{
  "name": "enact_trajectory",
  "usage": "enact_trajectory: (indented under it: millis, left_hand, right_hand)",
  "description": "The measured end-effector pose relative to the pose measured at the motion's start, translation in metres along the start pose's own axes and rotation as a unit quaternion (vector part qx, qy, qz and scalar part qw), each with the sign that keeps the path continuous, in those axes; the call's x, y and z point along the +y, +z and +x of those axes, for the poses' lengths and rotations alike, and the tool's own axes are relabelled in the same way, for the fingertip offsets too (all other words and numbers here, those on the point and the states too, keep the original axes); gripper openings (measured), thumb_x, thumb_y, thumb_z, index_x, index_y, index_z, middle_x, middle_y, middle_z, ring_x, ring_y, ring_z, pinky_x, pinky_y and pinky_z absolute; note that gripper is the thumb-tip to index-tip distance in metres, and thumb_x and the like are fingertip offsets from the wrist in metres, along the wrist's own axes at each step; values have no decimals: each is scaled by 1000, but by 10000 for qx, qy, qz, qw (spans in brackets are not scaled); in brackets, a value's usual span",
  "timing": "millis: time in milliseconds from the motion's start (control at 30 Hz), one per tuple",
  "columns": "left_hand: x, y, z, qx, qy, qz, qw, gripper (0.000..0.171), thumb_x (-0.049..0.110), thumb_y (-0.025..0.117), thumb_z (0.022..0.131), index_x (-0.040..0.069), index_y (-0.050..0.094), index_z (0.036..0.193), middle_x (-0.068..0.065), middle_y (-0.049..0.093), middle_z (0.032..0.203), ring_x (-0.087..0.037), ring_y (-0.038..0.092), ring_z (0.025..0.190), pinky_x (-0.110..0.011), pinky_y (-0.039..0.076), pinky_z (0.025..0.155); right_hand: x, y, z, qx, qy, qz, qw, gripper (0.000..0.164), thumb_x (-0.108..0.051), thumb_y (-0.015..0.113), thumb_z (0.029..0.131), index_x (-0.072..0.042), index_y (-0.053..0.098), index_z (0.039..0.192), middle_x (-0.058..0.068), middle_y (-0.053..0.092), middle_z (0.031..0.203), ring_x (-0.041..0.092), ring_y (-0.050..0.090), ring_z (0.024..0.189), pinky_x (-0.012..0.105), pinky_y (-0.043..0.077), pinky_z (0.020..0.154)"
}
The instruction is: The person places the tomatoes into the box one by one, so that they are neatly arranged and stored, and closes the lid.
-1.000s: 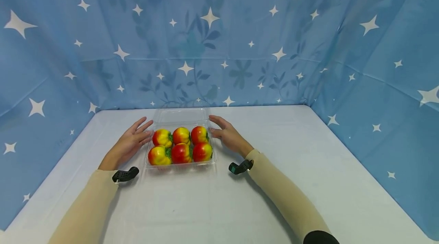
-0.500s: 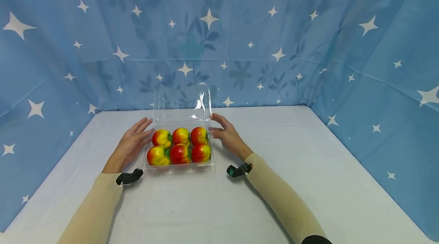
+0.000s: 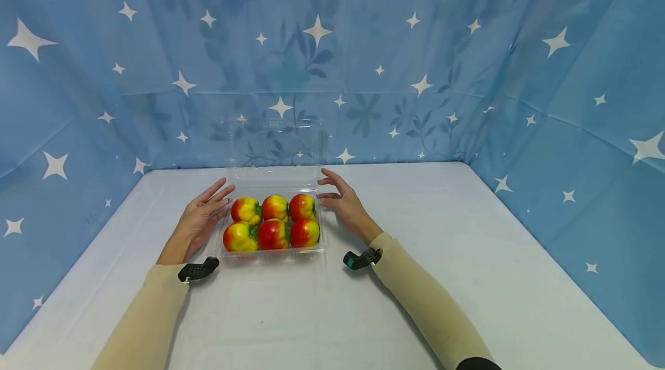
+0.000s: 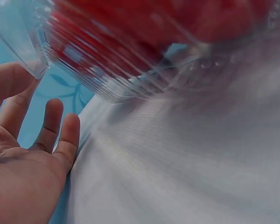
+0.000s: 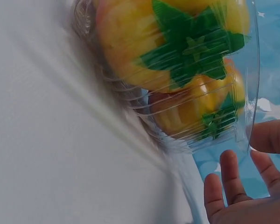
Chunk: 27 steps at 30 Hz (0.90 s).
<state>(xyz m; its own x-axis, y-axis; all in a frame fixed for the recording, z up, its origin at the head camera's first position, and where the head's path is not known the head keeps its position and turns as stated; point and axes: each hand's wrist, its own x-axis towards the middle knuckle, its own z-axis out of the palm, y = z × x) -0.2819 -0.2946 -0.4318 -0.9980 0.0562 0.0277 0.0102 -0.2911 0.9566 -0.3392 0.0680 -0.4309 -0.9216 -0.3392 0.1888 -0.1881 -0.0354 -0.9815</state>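
With six tomatoes [image 3: 272,220] packed in the clear box [image 3: 270,250] mid-table and its lid [image 3: 274,145] upright, not yet shut, our left hand [image 3: 200,219] and right hand [image 3: 347,206] flank it, fingers spread, gripping nothing.

Light is bright, even and soft, seemingly from above, casting only faint shadows beside the sleeves on the white tabletop [image 3: 467,254]. The head view is sharp, with the blue star-printed cloth backdrop [image 3: 571,70] bowing toward the edges. The clear plastic clamshell box [image 3: 270,251] shows weak glints. Both wrist views are soft and smeared, the box's ribbed wall blurred close to the lens.
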Motion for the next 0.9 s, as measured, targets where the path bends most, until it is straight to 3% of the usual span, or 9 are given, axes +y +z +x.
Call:
enact_trajectory:
  millis: [133,300,400,533,733,833,900]
  left_hand:
    - [-4,-2,-1,-15,180,-123,9998,57,2,56,111,15,45,165,15,71,133,-25,38,151,-34,35,122]
    - [-7,-1,-1,16,415,-189,9990,39,1,56,111,18,68,144,12,73,130,-13,57,127,-28,47,110]
    - [-7,0,-2,99,418,-109,9990,30,3,57,111,14,67,137,13,74,127,-15,57,124,-26,49,106]
    - [-7,1,-3,332,225,188,9990,20,10,61,111,17,63,130,13,71,120,-9,61,112,-21,53,98]
    - [-9,-1,-3,546,272,523,9968,11,14,61,111,21,70,113,15,68,112,-4,60,106,-15,52,91]
    - [-7,-2,-4,547,249,876,9943,15,15,56,114,18,70,116,12,64,122,-4,55,116,-15,48,95]
    - [-3,-1,-7,512,123,1358,9893,21,20,53,115,12,68,128,4,59,137,-7,53,123,-15,48,98]
  right_hand:
    - [0,1,-1,-80,-125,55,9999,67,10,59,98,-12,47,160,31,48,151,45,63,125,45,52,110]
    - [-1,1,-2,-65,-81,177,9998,60,11,60,97,-9,51,152,28,53,147,44,65,124,38,56,103]
    - [-2,0,-2,-13,3,203,9998,50,11,61,96,-5,53,143,30,55,143,45,66,124,32,59,96]
    - [-4,-2,-3,145,211,-27,9997,35,9,62,94,-4,59,127,25,60,133,38,64,117,27,58,85]
    - [-4,-8,-3,-79,481,-198,9986,16,-2,54,106,-2,65,118,14,64,123,23,61,102,33,56,82]
    - [-6,-11,-5,-284,472,-150,9984,18,-6,53,108,1,65,119,14,66,120,22,65,98,34,57,81]
    - [-7,-12,-6,-368,449,-194,9981,19,-9,57,107,1,65,121,14,67,117,22,67,97,34,58,79]
